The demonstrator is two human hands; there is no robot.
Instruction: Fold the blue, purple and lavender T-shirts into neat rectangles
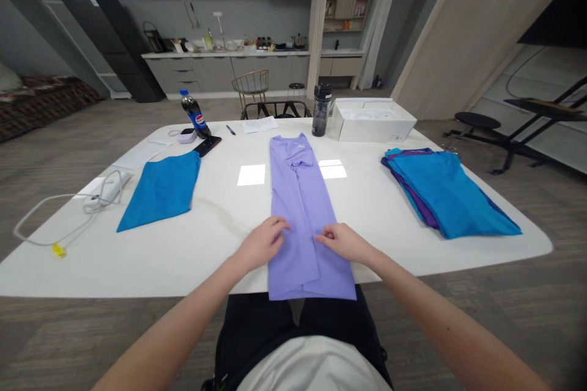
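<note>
A lavender shirt [298, 201] lies on the white table in front of me, folded lengthwise into a long narrow strip. Its neckline points to the far side, and its hem hangs slightly past the near edge. At the strip's left border my left hand [263, 243] rests loosely curled, thumb and fingers a little apart, holding nothing visible. My right hand [346, 241] is over the right half of the shirt, fingers curled in and thumb and forefinger pinched at the edge of the folded-over layer. The pinched cloth itself is mostly hidden by the fingers.
On the left of the white table [220, 256] lie a folded blue garment [165, 189], a power strip [107, 189], a phone [208, 145] and a cola bottle [195, 115]. A garment stack [452, 192] lies right; a black bottle [321, 110] and white box [373, 120] stand behind.
</note>
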